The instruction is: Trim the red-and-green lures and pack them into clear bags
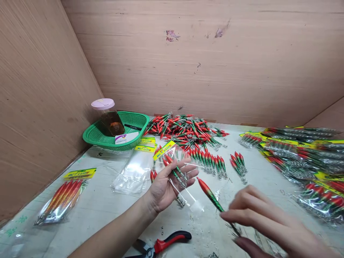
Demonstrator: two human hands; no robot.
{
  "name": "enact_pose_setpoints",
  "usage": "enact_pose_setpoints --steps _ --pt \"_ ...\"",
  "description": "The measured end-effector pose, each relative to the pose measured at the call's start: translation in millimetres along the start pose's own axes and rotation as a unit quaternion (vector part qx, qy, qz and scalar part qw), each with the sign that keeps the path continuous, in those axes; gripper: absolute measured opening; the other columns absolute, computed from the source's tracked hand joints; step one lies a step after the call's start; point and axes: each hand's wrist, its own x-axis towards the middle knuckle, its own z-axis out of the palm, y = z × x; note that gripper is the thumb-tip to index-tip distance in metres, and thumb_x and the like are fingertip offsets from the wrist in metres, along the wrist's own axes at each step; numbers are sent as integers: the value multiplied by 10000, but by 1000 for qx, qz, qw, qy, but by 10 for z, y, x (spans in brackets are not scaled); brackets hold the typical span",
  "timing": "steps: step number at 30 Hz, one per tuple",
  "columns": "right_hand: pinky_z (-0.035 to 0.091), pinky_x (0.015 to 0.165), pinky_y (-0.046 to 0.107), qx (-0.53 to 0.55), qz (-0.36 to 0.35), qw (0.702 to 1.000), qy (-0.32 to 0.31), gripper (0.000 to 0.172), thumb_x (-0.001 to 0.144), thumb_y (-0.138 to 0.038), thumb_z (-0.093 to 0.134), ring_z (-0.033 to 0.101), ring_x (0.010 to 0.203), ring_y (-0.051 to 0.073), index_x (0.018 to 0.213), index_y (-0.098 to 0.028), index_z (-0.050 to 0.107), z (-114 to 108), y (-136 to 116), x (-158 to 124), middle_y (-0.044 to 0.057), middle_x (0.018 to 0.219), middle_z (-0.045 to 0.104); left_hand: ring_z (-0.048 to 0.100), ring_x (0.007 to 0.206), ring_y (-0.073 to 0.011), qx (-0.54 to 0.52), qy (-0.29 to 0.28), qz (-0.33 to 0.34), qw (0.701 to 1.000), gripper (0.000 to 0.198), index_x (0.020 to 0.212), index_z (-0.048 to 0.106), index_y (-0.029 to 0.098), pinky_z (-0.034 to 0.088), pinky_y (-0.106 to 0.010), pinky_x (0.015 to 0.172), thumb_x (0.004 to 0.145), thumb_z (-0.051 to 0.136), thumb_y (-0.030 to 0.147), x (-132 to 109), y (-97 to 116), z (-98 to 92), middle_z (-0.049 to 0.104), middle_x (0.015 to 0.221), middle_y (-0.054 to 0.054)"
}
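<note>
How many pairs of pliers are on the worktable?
1: the red-and-black-handled pliers, partly cut off by the bottom edge, below the left hand in view. Any under the lure pile would be hidden.

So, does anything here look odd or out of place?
The packet of orange-gold lures at left looks odd, since the other lures are red and green. The back wall also has purplish patches.

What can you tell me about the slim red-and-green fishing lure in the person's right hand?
The slim red-and-green fishing lure tapers to a red tip; its body shades through orange into glossy green with dark markings and looks like hard plastic. Thin wire hooks at its rear are blurred. The bare right hand grips its rear part. It slants, tip up and leftward, against the pale tabletop.
</note>
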Motion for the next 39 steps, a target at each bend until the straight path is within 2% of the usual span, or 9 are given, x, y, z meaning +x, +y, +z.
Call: enact_pose_setpoints --steps 10,14,19,23,25,28,30,35,39 --pt "461 750 372 -144 2 985 92 253 859 -82 510 548 878 214 1079 -173 597 341 54 232 104 1030 659 703 797 -215 15 3 -43 999 327 1079 653 68 546 -320 705 904 485 286 -57 -99 48 728 975 -160" --pt "413 691 341 -157 18 980 120 215 861 -72 513 514 763 182 1016 -172 623 360 27 266 64 827 633 702 796 -215 7 -13 -51 999 329 1066 653 53 546 -319 703 908 483 287 -67 -120 47 713 1024 -172" --pt "408 698 328 -42 26 988 149 150 829 -68 587 523 729 162 897 -201 583 386 45 322 6 761 638 701 829 -211 -17 -9 -51 999 329 1063 637 38 542 -314 751 919 453 269 -56 -131 34 713 1007 -177" --pt "452 718 312 82 142 939 301 175 829 -92 578 556 813 166 954 -214 565 413 285 258 24 859 594 703 874 -221 -23 -32 11 999 349 1229 548 104 549 -296 732 920 431 214 -44 2 39 713 1028 -144" --pt "451 650 270 79 176 950 245 126 838 -103 541 539 735 143 896 -214 555 507 408 227 8 803 562 710 843 -221 -23 -32 31 999 377 1284 506 143 557 -290 688 927 416 224 -42 90 45 714 1028 -128" --pt "477 666 250 106 117 987 -20 135 801 -105 539 563 771 143 898 -198 553 799 461 225 32 879 600 712 825 -230 -34 -21 48 998 367 1232 548 128 569 -296 668 935 409 293 -35 168 46 720 994 -117" --pt "485 723 264 105 80 985 -109 201 770 -104 558 574 845 162 953 -185 561 1044 420 248 62 980 610 712 820 -230 -40 -11 50 998 349 1176 584 113 573 -298 662 930 421 300 -24 171 38 723 978 -113" --pt "460 675 270 58 68 989 -115 167 830 -94 480 550 769 162 904 -192 593 1268 352 221 53 897 618 710 803 -219 -35 7 38 999 318 1151 607 108 571 -298 655 903 468 252 16 129 -5 723 976 -108" --pt "473 647 272 26 66 994 -83 170 891 -152 461 568 776 179 975 -195 603 674 395 -99 74 866 603 706 831 -224 -32 13 36 999 325 1156 610 110 566 -307 684 894 482 251 50 122 -41 714 1019 -118"
